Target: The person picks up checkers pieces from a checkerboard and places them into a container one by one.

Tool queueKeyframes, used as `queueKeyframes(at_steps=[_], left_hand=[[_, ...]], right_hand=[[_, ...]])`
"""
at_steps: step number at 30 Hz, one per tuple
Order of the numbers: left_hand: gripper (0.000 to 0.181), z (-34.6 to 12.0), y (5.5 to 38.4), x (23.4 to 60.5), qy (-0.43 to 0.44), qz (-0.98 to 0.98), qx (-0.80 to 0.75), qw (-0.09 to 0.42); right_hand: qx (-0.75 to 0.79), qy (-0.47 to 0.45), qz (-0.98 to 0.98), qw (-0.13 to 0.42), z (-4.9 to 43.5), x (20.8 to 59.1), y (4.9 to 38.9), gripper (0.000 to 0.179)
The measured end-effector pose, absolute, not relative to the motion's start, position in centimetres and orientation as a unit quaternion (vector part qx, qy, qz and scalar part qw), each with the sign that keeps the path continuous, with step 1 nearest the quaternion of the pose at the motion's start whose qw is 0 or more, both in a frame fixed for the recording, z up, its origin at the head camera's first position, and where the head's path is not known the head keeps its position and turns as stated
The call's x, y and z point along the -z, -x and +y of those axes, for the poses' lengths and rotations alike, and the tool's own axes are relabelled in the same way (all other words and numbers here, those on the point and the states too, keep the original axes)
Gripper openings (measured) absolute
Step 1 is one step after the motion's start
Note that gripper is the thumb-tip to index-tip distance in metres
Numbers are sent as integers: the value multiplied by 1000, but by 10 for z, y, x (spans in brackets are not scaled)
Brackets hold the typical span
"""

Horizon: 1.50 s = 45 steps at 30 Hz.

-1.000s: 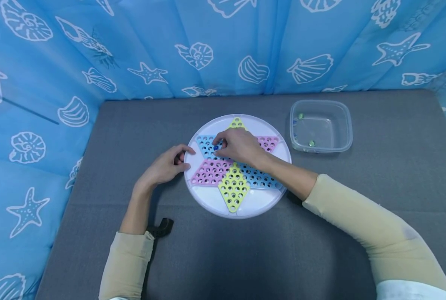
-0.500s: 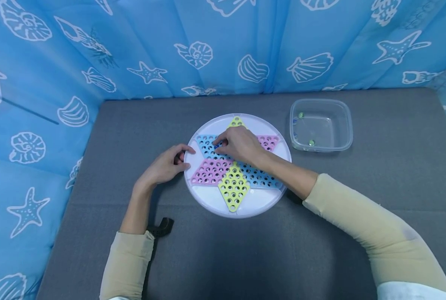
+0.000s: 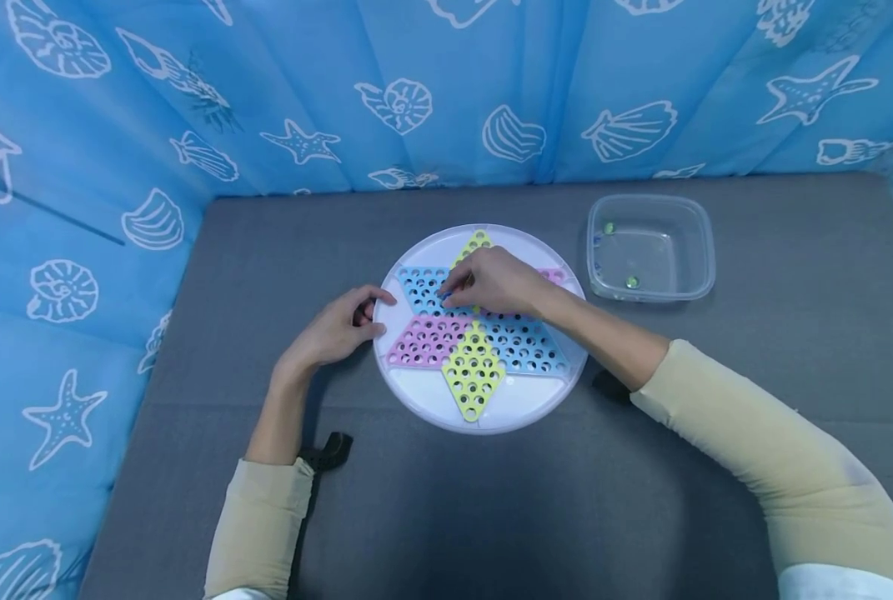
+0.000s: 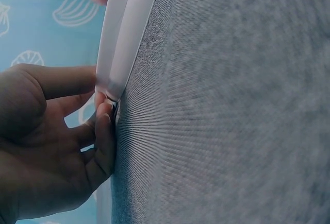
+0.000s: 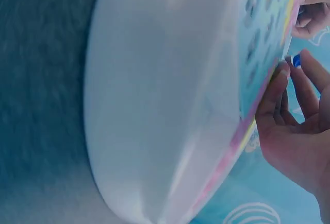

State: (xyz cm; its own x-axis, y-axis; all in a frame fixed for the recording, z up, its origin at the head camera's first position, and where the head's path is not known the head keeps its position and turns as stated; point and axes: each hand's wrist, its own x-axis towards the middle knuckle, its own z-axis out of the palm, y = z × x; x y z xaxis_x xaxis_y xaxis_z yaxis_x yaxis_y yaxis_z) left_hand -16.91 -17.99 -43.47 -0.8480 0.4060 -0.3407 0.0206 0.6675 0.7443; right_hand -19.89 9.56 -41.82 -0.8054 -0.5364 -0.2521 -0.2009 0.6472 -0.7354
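A round white Chinese checkers board [image 3: 416, 400] with a blue, pink and yellow star of holes lies on the table. My left hand [image 3: 337, 325] holds its left rim; in the left wrist view, thumb and fingers [image 4: 103, 126] meet at the white edge. Over the upper-left blue section, my right hand [image 3: 494, 282] pinches a blue marble [image 5: 296, 61] between thumb and fingertips. From the head view the fingers mostly cover this marble, and the hand and forearm hide part of the board's upper right.
A clear plastic container [image 3: 651, 287] stands at the board's upper right, with a few green and blue marbles inside, among them a green one [image 3: 632, 282]. Grey cloth [image 3: 536, 508] covers the table. A blue shell-print curtain [image 3: 303, 75] hangs behind and at left.
My right hand has moved slightly to the right over the blue section with the blue marble. The left hand keeps its place on the rim. The head view has shifted a little.
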Motion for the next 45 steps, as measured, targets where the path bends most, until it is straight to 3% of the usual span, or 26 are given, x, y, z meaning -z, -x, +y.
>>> queueKeyframes(at_steps=[15,31,45], left_hand=[[35,-180,169,436,-124,885,-381,237],[38,-181,168,437,-133,888,-375,230],[42,-179,169,436,-114,888,-376,241]], right_hand=[[322,236,876,271,111,400,194,17],[350,219,874,256,147,397,189,19],[383,215,875,205,186,386,187,24]])
